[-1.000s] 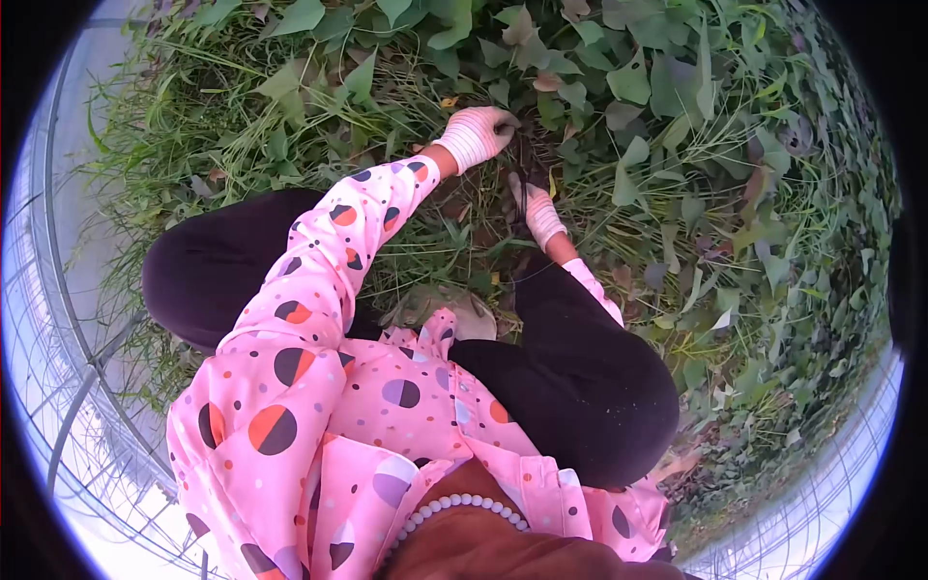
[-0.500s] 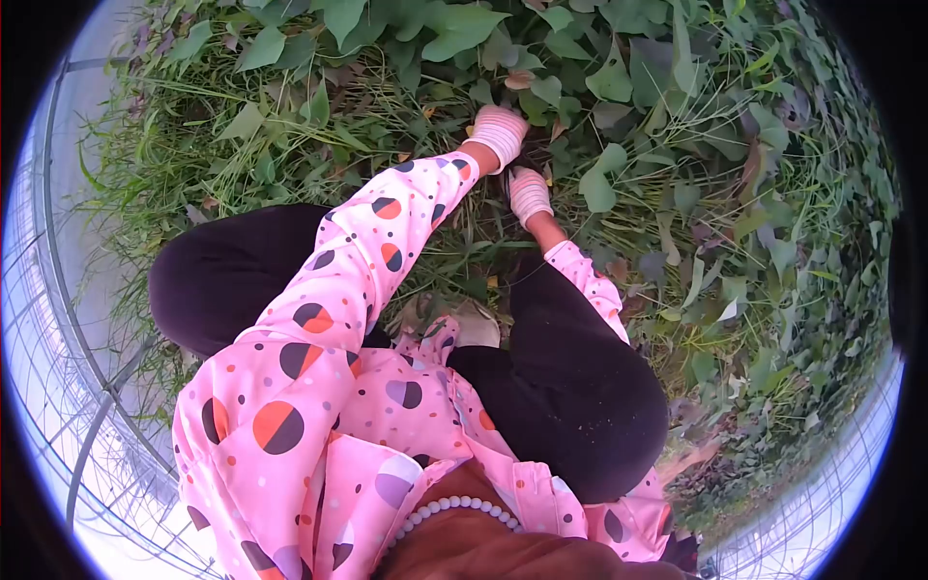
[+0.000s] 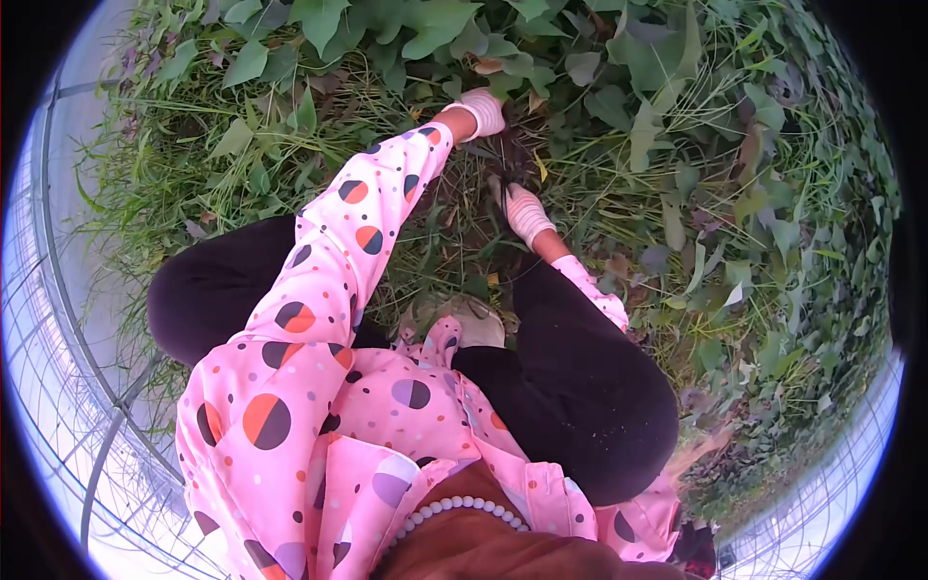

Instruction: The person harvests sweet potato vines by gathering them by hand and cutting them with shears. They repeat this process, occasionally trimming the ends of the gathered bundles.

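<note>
Reaching under broad green leaves [image 3: 435, 29] just above dark tangled vine stems [image 3: 507, 159] with pink-striped-gloved left hand [image 3: 476, 109], likely parting cover; bracing just below with right hand [image 3: 528, 213]; cannot tell either grip.

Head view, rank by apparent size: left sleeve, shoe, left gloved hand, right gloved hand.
1. Left sleeve: largest, though nearest the camera.
2. Shoe, partly hidden.
3. Right gloved hand and left gloved hand: alike; left sits partly among leaves, so unranked.

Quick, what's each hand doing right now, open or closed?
Left hand: buried in the vine leaves, fingers hidden, cannot tell.
Right hand: gloved, at the dark stems, grip cannot be told.
</note>
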Demonstrator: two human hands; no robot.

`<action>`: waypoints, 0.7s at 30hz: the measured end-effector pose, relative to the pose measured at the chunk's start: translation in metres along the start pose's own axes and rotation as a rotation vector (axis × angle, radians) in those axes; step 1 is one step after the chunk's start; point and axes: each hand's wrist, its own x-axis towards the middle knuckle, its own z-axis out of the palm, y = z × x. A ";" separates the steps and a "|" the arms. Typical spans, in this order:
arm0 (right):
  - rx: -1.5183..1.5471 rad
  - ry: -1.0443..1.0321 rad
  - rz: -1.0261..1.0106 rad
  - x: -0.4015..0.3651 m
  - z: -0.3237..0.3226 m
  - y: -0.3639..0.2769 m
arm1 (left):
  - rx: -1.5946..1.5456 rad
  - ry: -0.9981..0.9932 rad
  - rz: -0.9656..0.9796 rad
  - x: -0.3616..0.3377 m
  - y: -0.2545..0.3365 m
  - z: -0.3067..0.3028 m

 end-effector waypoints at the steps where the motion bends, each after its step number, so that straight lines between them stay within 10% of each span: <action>1: 0.002 0.027 -0.011 -0.002 -0.007 -0.008 | 0.003 -0.002 0.003 -0.002 0.006 -0.012; 15: -0.279 0.057 -0.220 0.007 -0.012 -0.018 | 0.186 -0.200 0.141 0.011 0.033 -0.037; 21: 0.127 0.076 0.002 0.013 -0.006 -0.016 | 0.101 -0.140 0.180 -0.004 0.048 -0.054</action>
